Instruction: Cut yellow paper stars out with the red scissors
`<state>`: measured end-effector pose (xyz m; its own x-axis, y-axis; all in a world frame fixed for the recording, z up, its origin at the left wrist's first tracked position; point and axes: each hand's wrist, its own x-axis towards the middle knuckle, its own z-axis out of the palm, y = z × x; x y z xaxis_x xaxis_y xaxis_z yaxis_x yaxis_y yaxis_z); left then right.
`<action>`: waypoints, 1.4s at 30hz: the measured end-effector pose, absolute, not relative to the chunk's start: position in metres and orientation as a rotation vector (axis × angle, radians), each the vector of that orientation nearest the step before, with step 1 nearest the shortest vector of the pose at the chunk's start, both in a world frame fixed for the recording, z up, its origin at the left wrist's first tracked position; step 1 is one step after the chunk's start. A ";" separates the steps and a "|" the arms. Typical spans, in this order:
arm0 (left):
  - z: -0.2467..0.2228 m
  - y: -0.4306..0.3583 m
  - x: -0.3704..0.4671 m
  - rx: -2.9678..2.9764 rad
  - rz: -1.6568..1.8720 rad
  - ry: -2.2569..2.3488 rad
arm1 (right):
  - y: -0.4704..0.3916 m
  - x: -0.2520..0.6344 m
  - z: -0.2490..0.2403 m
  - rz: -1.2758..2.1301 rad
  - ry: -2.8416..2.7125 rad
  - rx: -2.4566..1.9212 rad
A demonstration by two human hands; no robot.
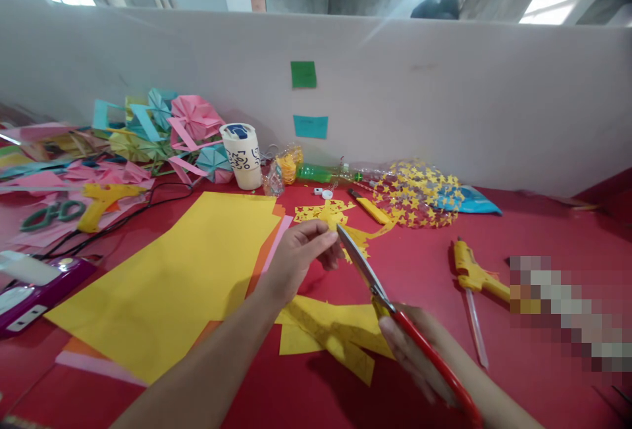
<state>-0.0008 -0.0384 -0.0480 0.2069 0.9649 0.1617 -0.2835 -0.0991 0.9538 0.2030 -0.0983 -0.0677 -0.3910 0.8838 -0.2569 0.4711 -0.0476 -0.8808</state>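
My left hand [296,254] pinches a small piece of yellow paper [332,217] between thumb and fingers, over the middle of the table. My right hand [419,343] is closed around the red handles of a pair of scissors [368,268]. The blade tips touch or lie close to the paper piece at my left fingertips. Behind that hand lie yellow paper scraps [306,210] with star-shaped cut-outs. Below my hands are several yellow paper strips [340,330], some with faint markings.
Yellow sheets [197,264] lie left over orange and pink ones. A glue gun [471,271] rests at right, another [103,202] at left near green-handled scissors [52,215]. A white tumbler [241,156], a yellow cutter [370,206] and a star-covered clear ball [419,192] stand behind.
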 end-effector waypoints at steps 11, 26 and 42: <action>-0.049 -0.037 -0.003 1.140 1.305 0.804 | -0.098 0.207 -0.062 1.444 -1.881 -1.404; -0.047 -0.033 -0.015 1.179 1.155 0.836 | -0.096 0.211 -0.049 1.626 -1.920 -1.286; -0.046 -0.031 -0.026 1.190 1.100 0.876 | -0.095 0.216 -0.044 1.690 -1.912 -1.381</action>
